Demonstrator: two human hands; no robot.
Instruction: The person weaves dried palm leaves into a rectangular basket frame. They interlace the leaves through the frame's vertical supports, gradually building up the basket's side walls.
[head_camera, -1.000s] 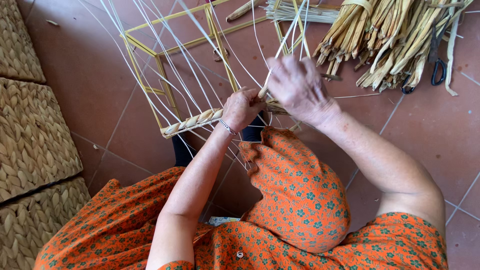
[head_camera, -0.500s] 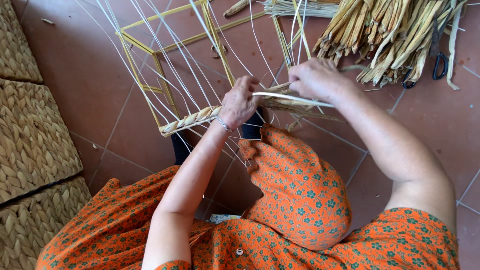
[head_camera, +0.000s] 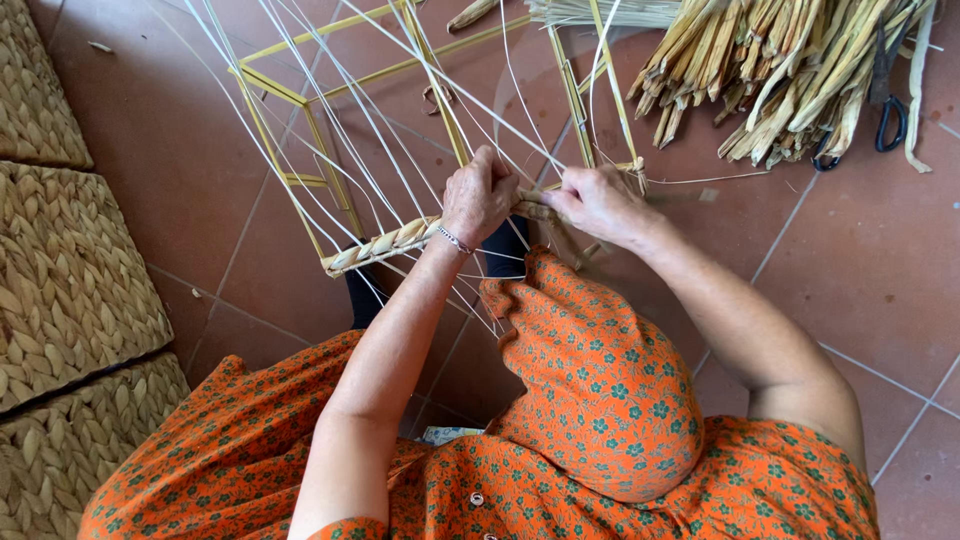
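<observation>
A frame (head_camera: 300, 130) of thin rods stands on the floor (head_camera: 880, 270) in front of the seated person, its near edge carrying a braided band (head_camera: 385, 245). Both hands meet at that near edge: the left hand (head_camera: 478, 195) just right of the band, the right hand (head_camera: 598, 203) beside it further right. Thin strands (head_camera: 330, 110) run from the near edge up across the frame. Far right lies a bundle of dried stalks (head_camera: 790, 70), with scissors (head_camera: 890, 115) at its right side. Woven panels (head_camera: 70, 280) lie along the left edge.
</observation>
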